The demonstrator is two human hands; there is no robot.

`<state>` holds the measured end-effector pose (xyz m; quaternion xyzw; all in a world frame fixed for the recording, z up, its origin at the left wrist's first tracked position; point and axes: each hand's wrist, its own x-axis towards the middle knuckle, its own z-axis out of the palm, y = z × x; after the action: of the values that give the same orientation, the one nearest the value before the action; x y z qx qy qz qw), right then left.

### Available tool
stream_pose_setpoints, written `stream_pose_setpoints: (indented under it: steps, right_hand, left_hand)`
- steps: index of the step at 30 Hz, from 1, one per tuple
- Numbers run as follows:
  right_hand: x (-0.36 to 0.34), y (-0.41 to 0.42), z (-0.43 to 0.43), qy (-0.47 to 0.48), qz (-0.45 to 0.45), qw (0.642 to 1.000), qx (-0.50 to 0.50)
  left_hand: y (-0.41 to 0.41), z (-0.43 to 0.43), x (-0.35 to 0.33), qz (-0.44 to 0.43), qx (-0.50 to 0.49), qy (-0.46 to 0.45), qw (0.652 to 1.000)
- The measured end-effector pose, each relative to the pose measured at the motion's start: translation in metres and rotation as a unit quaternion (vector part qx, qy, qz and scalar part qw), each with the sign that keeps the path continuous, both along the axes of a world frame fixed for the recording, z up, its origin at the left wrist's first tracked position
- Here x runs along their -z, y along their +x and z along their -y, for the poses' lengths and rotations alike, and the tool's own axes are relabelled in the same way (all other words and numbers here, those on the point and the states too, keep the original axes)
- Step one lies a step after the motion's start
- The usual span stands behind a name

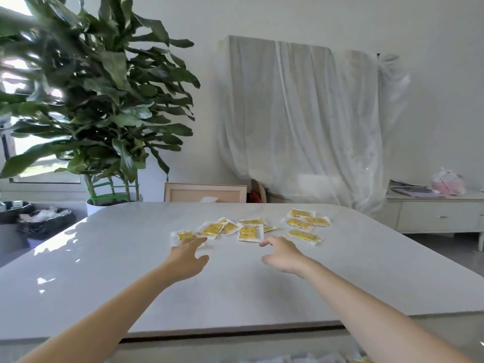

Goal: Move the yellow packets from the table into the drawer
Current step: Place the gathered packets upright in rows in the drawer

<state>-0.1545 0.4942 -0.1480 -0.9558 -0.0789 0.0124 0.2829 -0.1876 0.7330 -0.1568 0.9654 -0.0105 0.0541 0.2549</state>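
- both bare forearms reached forward over the glossy white table, palms down.
- the left hand was spread, fingers straight and thumb splayed towards the other hand; its fingertips lay over the near edge of the leftmost packet, though contact could not be told.
- the right hand hovered with fingers loosely curved and thumb apart, holding nothing.
- the yellow packets lay scattered on the table just beyond both hands' fingertips, some overlapping, a looser group beyond and to the outside of the right hand.
- each was a flat clear sachet with a yellow printed panel; the print was too blurred to read.
- far beyond the left hand stood a leafy plant; far beyond the right hand hung a white sheet over furniture.
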Motion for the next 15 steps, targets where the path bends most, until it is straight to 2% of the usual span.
stream_pose_setpoints:
  steps: [7, 11, 15]
  right_hand:
    - [0.048, 0.077, -0.050, -0.160, 0.067, 0.984, -0.042]
    - [0.064, 0.129, -0.064, -0.157, 0.090, 0.983, -0.041]
    - [0.070, 0.174, -0.070, -0.172, 0.115, 0.978, -0.038]
  left_hand:
    - [0.080, -0.009, 0.047, -0.018, -0.053, 0.121, 0.991]
    - [0.137, -0.008, 0.058, 0.021, -0.042, 0.194, 0.980]
    - [0.182, 0.000, 0.060, 0.035, -0.048, 0.202, 0.978]
